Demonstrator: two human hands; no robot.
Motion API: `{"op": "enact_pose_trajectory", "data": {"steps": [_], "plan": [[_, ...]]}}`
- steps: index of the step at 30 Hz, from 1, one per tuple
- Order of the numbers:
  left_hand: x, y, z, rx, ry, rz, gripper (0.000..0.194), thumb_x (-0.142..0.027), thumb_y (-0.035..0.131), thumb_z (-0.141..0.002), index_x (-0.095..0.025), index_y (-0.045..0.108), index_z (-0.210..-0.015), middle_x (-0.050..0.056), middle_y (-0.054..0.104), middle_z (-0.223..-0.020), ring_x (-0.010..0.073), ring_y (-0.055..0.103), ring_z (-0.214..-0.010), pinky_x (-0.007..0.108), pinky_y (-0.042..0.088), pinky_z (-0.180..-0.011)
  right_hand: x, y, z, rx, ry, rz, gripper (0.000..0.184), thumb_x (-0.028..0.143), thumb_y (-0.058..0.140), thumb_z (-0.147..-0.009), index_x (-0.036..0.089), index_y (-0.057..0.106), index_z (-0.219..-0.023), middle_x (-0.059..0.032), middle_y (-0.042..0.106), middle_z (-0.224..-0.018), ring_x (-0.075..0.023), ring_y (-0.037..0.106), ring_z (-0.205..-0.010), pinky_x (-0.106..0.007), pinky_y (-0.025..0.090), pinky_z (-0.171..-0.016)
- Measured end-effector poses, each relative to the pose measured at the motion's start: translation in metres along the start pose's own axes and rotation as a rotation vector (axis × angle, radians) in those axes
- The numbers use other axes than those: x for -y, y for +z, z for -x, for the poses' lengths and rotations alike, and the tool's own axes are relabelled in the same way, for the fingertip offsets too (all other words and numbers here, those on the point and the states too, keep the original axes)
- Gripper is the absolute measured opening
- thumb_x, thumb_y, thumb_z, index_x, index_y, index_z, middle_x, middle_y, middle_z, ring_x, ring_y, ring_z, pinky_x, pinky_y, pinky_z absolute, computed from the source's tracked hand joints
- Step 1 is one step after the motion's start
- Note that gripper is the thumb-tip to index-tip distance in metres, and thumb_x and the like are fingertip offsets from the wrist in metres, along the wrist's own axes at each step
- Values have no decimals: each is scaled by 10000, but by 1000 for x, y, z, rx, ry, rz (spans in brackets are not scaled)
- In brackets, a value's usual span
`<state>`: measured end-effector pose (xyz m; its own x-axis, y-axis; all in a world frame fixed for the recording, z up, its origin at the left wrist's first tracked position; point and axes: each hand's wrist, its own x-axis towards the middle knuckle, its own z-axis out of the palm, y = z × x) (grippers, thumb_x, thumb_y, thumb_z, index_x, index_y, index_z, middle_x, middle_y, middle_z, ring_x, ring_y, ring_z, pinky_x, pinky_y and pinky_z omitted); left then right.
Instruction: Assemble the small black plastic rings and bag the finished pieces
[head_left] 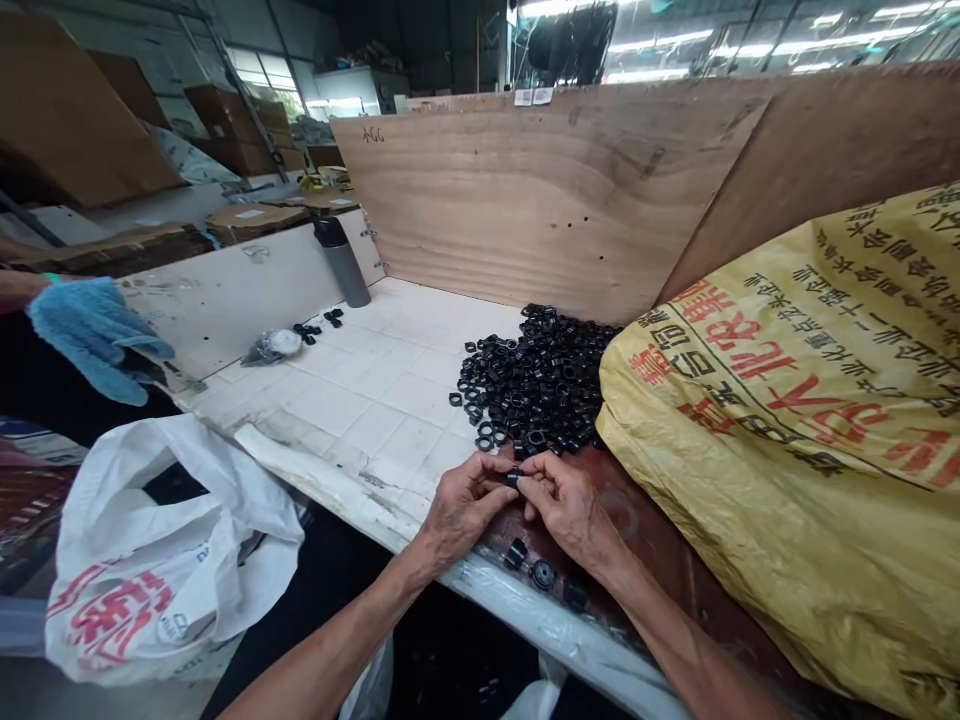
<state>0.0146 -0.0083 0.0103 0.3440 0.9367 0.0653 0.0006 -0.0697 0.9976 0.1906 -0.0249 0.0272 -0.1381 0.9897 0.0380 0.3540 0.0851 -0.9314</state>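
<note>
Between the fingertips of both hands is a small black ring-shaped part [514, 478]. My left hand [466, 500] pinches it from the left, and my right hand [561, 500] grips it from the right. Just beyond the fingers lies a heap of black ring-shaped parts [540, 375], with a few loose rings [487, 434] at its near edge. Closer to me, below my hands, several thicker black round pieces [542, 574] rest on the dark reddish-brown surface [630, 500]. My palms are partly hidden.
A big yellow sack [787, 400] lies along the right. Wooden boards [555, 190] wall the back. On the white tabletop [375, 390] stand a grey bottle [342, 262] and a small clear bag [271, 346]. At left are a white plastic bag [172, 540] and a person's blue glove [97, 335].
</note>
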Motion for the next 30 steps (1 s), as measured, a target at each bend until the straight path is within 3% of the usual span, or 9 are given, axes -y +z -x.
{"op": "enact_pose_trajectory", "data": {"steps": [3,9,13,16,20,21,23,26,30], "plan": [[-3,1,1,11,58,-106,207,-258,664,-845,-162,638,-1027,65,720,-1012,192,701,-908,318,561,-837,-1,1,0,13,85,-89,183,352,528,-921,181,585,-884,25,610,-570,-148,605,-547,-239,469,-563],[-4,1,1,7,-38,-11,242,-266,684,-822,-156,591,-1018,39,718,-894,174,699,-797,294,563,-751,2,6,3,-37,45,-32,148,332,560,-884,191,599,-914,34,612,-588,-139,589,-535,-232,454,-552],[-1,-1,5,39,139,-285,170,-215,594,-863,-179,623,-1027,42,709,-941,176,682,-822,297,544,-765,5,4,3,34,177,-153,172,337,569,-844,168,603,-851,19,637,-550,-147,594,-524,-235,457,-551],[-9,-4,14,141,241,-459,216,-158,560,-852,-194,638,-1050,37,700,-942,183,669,-845,302,523,-789,4,-7,4,149,218,-104,168,328,585,-821,168,619,-782,21,636,-521,-142,583,-495,-226,431,-521],[-25,-13,22,305,159,-490,205,-230,658,-807,-202,671,-1009,41,696,-971,195,652,-876,298,515,-798,-5,-21,1,197,208,137,230,331,595,-828,192,579,-646,34,576,-468,-129,532,-432,-221,343,-450],[-27,-15,20,280,98,-468,184,-275,669,-811,-192,674,-975,41,690,-949,188,647,-844,286,519,-761,-7,-23,0,131,181,209,245,333,595,-833,199,564,-631,31,571,-482,-130,527,-441,-228,336,-454],[-24,-21,10,80,-3,-471,209,-345,648,-839,-173,657,-957,33,666,-877,170,627,-760,273,516,-687,-12,-23,-2,-25,100,336,208,308,586,-846,211,555,-664,32,561,-526,-136,524,-482,-241,348,-486],[-10,-26,-15,-258,44,-650,308,-320,640,-839,-166,611,-1104,31,623,-926,152,596,-699,302,517,-704,-17,-18,-6,-170,-60,430,49,216,559,-848,213,563,-799,16,567,-657,-151,544,-587,-258,402,-568],[6,-22,-37,-164,164,-861,211,-210,620,-841,-198,625,-1051,37,627,-985,183,623,-799,333,509,-794,-20,-12,-9,-215,-172,479,80,144,532,-854,183,580,-906,-38,575,-841,-167,565,-705,-286,457,-665]]}}
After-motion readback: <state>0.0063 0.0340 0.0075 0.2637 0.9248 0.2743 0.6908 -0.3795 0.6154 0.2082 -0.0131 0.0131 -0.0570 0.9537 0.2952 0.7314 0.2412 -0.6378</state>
